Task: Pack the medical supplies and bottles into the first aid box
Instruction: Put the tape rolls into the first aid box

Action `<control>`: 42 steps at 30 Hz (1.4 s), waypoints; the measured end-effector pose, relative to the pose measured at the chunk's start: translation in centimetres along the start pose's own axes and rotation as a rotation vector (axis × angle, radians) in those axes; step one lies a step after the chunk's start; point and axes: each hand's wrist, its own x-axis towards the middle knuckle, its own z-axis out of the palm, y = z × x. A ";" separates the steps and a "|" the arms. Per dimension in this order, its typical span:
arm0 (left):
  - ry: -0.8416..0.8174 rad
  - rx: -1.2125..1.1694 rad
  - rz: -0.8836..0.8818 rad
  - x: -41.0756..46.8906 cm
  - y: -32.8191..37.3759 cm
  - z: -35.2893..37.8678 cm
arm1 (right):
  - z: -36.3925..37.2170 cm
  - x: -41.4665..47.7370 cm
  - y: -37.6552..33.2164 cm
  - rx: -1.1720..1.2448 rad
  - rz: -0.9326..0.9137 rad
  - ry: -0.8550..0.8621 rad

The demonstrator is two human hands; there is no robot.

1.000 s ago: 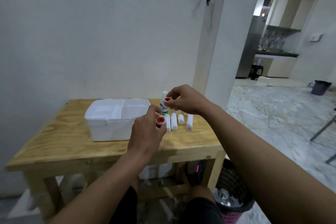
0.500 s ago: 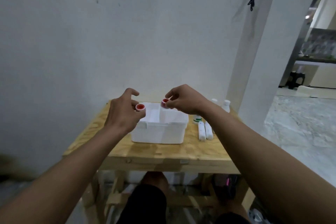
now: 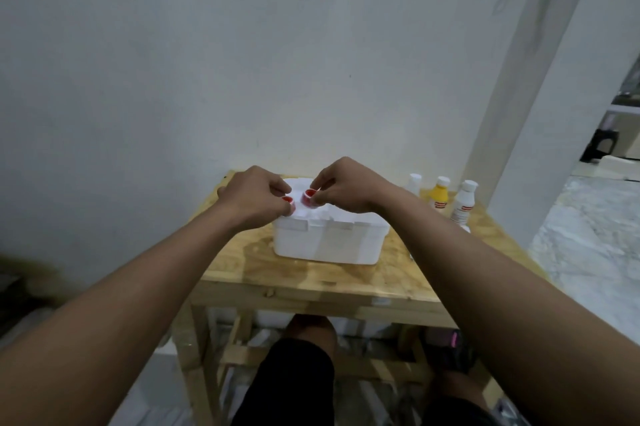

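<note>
box (image 3: 329, 240): white | two rolls over the box, left roll (image 3: 289, 203) and right roll (image 3: 309, 199): white with red middles | table (image 3: 311, 275) under the box: light wood with grain | bottles right of the box: one yellow (image 3: 440, 196) with white cap, two white (image 3: 464, 204) (image 3: 414, 182)

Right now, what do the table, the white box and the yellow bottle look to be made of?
Table: pale wood, probably plywood, with visible grain swirls and a light sheen.
White box: looks like matte white plastic with moulded rim tabs; foam cannot be ruled out.
Yellow bottle: smooth opaque plastic with a white cap, by its even colour; too small to be sure.
</note>
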 end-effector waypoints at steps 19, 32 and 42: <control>-0.089 -0.129 0.025 -2.4 -2.2 1.7 | 1.6 1.7 -0.8 -0.077 0.005 -0.052; -0.008 -0.205 0.044 -3.1 -2.3 2.2 | 2.1 1.6 -1.0 -0.152 0.009 -0.069; -0.026 0.003 -0.064 -3.7 -0.6 3.4 | -1.4 -1.1 0.9 -0.163 0.061 0.041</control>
